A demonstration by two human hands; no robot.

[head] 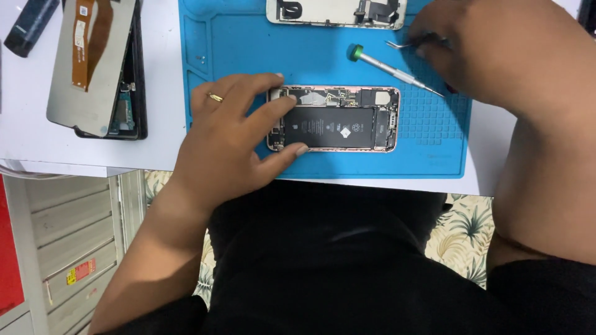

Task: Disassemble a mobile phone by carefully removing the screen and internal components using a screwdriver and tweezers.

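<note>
An opened pink-rimmed phone body with a black battery (pixel 333 119) is pinned flat on the blue rubber work mat (pixel 248 43) on the white table (pixel 31 93) by the spread fingers of the left hand (pixel 231 133). Thin metal tweezers (pixel 406 43) are pinched by the right hand (pixel 478 49), just beside a green-capped steel screwdriver (pixel 391 69).

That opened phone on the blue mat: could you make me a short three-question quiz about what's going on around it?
1. True or false: the left hand rests on the opened phone.
2. Which lies on the blue mat just above the phone: A) a green-capped screwdriver, B) a hammer?
3. What does the right hand hold?

Key: 1 true; 2 A; 3 metal tweezers.
</note>
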